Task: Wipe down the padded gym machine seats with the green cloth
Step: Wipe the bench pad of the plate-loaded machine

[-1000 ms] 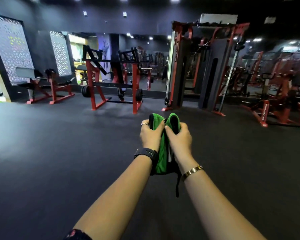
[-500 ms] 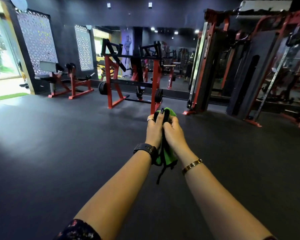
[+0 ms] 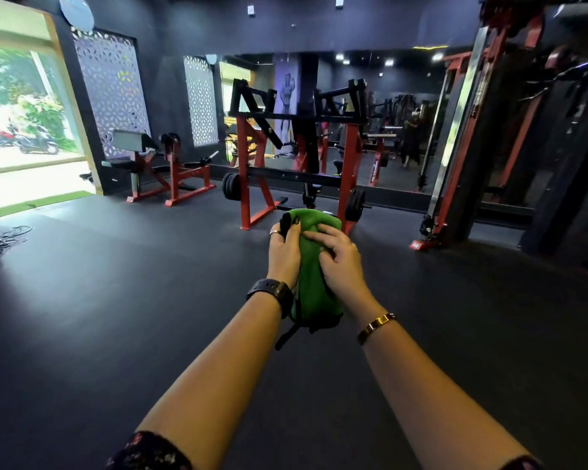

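Well, both the left hand (image 3: 283, 250) and right hand (image 3: 341, 257) clutch the green cloth (image 3: 314, 286); its dangling dark strap (image 3: 286, 335), seemingly loose, might snag equipment.

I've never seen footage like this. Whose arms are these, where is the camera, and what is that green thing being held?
No robot here: a person wears a wide-angle camera on the head, so you look forward and down along their own arms. The left hand, with a black watch on its wrist, and the right hand, with a gold bracelet, together grip a bunched green cloth in mid-air. Below is dark gym floor. Ahead stand a red and black weight machine and, further left, a padded bench. The cloth touches no seat yet.
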`<state>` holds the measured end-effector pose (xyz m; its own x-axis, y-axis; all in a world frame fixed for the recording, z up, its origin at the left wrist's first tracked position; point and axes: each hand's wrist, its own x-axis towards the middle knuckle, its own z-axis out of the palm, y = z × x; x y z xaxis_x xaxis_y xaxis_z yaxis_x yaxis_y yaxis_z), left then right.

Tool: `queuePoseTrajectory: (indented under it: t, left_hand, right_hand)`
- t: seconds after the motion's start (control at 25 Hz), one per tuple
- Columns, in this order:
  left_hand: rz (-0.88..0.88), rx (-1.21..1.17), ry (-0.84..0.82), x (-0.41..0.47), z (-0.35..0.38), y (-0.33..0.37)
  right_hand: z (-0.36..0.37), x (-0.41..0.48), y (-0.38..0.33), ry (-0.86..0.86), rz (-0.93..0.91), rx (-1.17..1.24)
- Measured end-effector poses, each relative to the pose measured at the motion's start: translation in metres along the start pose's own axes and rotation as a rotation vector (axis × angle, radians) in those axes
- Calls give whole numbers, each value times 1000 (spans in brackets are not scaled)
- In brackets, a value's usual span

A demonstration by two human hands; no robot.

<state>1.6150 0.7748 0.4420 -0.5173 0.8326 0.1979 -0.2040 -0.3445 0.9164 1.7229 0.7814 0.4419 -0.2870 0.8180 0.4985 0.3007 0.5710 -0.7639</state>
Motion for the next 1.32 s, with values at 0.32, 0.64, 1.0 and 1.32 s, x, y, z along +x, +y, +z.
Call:
queuePoseTrajectory:
  t: [0.32, 0.64, 1.0, 1.32]
  left_hand:
    - [19, -46, 74, 314, -39, -61]
    - [138, 230, 189, 582, -129, -97]
    - [185, 451, 384, 905, -238, -132]
    - [243, 469, 544, 1170, -312, -146]
  right_hand:
    - [118, 302, 132, -85, 281, 415]
    - [282, 534, 196, -121, 140, 561]
    - [518, 810, 251, -128, 156, 580]
    - [686, 1024, 313, -299, 201, 749]
